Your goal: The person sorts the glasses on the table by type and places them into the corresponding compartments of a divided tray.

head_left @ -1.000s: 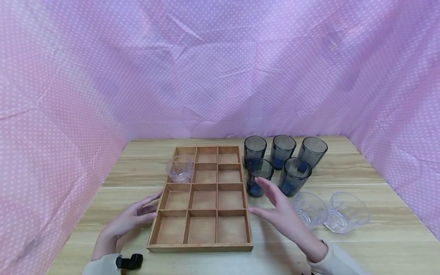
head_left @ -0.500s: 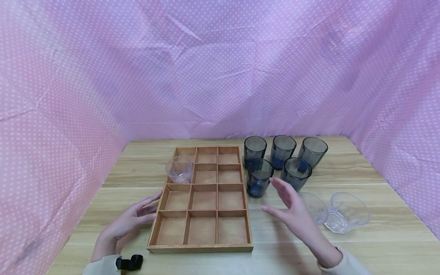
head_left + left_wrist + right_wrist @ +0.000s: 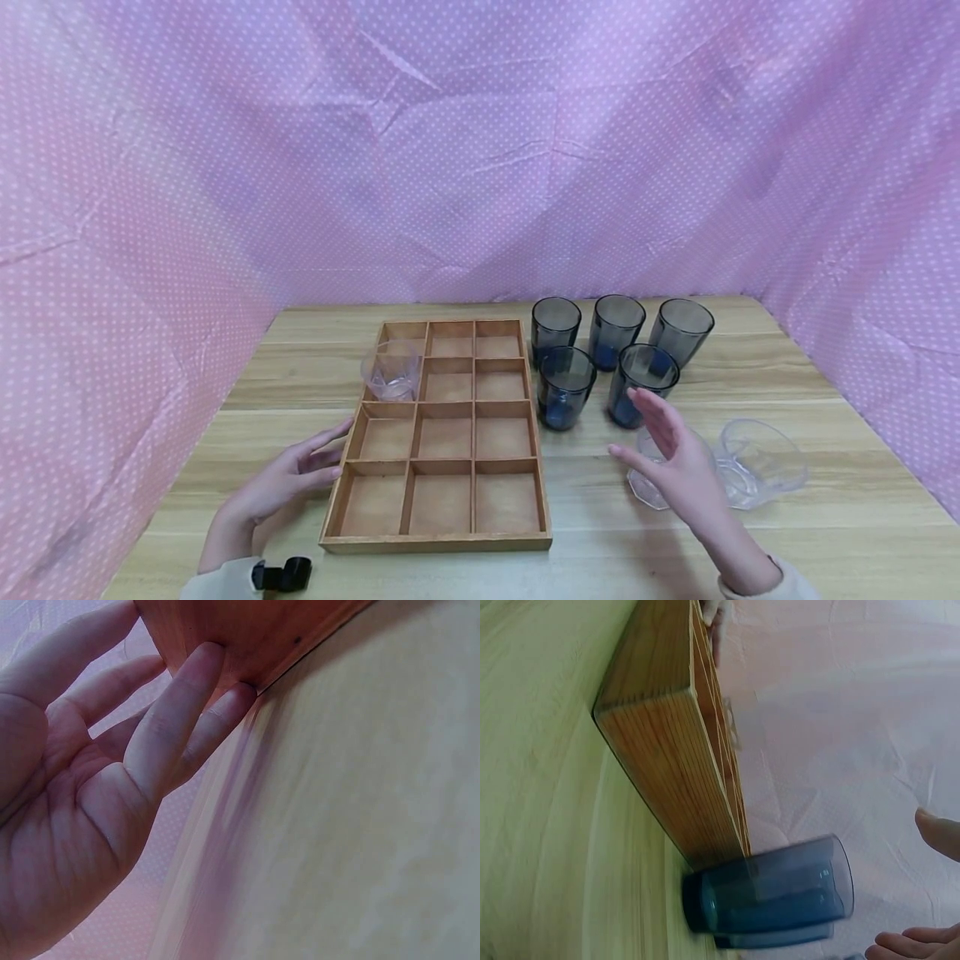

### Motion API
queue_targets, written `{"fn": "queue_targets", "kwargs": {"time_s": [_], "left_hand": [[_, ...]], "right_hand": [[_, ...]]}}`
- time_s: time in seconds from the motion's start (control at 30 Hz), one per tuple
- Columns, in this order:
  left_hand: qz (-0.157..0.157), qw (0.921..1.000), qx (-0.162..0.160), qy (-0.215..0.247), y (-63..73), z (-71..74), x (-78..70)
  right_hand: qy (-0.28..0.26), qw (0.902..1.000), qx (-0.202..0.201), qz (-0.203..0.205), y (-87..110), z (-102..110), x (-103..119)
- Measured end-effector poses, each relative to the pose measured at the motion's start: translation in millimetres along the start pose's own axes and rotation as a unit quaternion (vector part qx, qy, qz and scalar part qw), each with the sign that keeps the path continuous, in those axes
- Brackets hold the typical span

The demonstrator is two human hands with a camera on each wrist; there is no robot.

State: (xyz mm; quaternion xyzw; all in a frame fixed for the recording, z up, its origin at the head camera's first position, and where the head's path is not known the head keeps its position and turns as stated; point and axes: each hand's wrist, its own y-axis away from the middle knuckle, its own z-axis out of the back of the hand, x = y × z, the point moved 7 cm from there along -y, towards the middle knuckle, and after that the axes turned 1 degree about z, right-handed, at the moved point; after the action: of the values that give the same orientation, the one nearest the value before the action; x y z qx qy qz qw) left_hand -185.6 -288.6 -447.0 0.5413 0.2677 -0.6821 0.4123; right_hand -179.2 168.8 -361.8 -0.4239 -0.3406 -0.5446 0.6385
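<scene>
My left hand (image 3: 281, 479) rests its fingertips against the left side of a wooden compartment tray (image 3: 435, 545); the left wrist view shows these fingers (image 3: 176, 724) nearly straight on the tray's outer wall. A clear glass (image 3: 393, 385) stands in the tray's left column, second row from the back. To the right of the tray, my right hand (image 3: 686, 475) hovers with thumb and fingers spread and nothing between them. It partly covers a second clear glass (image 3: 645, 490). Just beyond its fingertips stands a smoky grey-blue glass (image 3: 636, 398).
Several more dark tumblers (image 3: 567, 392) stand behind, right of the tray. A third clear glass (image 3: 765, 462) is right of the right hand. Pink dotted cloth (image 3: 480, 167) hangs around the wooden table (image 3: 600, 550). A black wrist strap (image 3: 281, 573) is on the left sleeve.
My right hand has moved rightward, away from the tray's right edge and over to the nearer clear glass. The left hand and the tray have stayed in place.
</scene>
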Motion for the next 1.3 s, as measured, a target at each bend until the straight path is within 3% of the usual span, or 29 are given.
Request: {"fn": "queue_targets", "kwargs": {"time_s": [0.7,0.93,1.3], "left_hand": [[0.006,1.0,-0.002,-0.001,0.8,-1.3,-0.5],[-0.007,0.9999,0.005,0.008,0.8,-1.9,-1.1],[-0.002,1.0,0.004,0.006,-0.2,-0.8,2.8]], "right_hand": [[0.042,0.9975,-0.039,-0.041,11.1,50,-37],[0.047,0.9972,-0.042,-0.04,16.8,54,-43],[0.04,0.9962,-0.032,-0.071,30.2,54,-55]]}}
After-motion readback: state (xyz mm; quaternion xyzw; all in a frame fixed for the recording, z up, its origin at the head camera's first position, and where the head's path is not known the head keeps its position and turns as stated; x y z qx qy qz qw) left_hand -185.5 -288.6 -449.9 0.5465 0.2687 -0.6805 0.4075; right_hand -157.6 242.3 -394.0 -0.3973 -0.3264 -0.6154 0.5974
